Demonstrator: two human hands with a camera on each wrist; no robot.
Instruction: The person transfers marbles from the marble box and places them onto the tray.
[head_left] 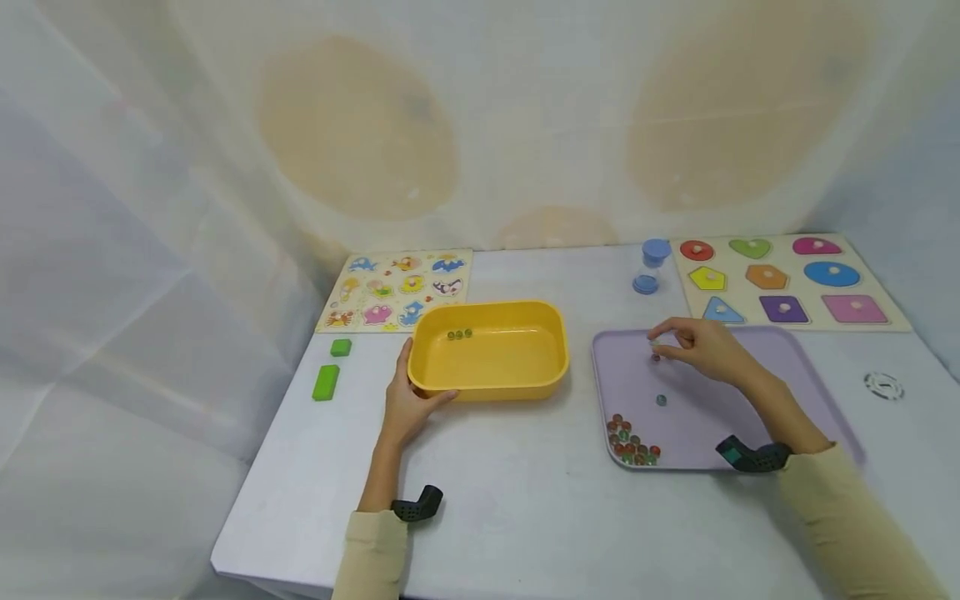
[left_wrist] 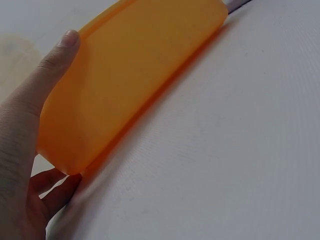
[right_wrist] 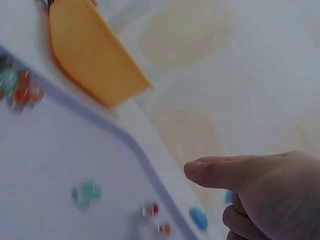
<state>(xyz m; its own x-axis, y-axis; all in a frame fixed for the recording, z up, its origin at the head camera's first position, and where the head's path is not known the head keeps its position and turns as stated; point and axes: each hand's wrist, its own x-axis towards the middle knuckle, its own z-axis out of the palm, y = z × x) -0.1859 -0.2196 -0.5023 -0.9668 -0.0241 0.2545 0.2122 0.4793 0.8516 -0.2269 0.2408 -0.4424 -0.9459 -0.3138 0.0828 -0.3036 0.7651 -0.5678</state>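
My left hand [head_left: 408, 404] grips the left front corner of a yellow plastic basin [head_left: 491, 393], thumb along the near wall and fingers around its side. Three green glass marbles [head_left: 459, 335] lie inside the basin. Over the far left part of a lavender tray [head_left: 720, 433], my right hand [head_left: 701, 346] pinches a small pale glass marble [head_left: 654, 342] between thumb and index finger. Its other fingers are curled in the right wrist view, where the marble is hidden. A reddish marble [head_left: 656, 357] sits just below the fingertips, and a greenish marble [head_left: 661, 400] is nearer.
Several red and green marbles [head_left: 630, 446] cluster in the tray's near left corner. Two green blocks [head_left: 326, 382] lie left of the basin. Behind stand an animal puzzle board [head_left: 352, 287], a shape puzzle board [head_left: 738, 297] and a blue-capped object [head_left: 655, 252]. A round chip [head_left: 884, 386] lies far right.
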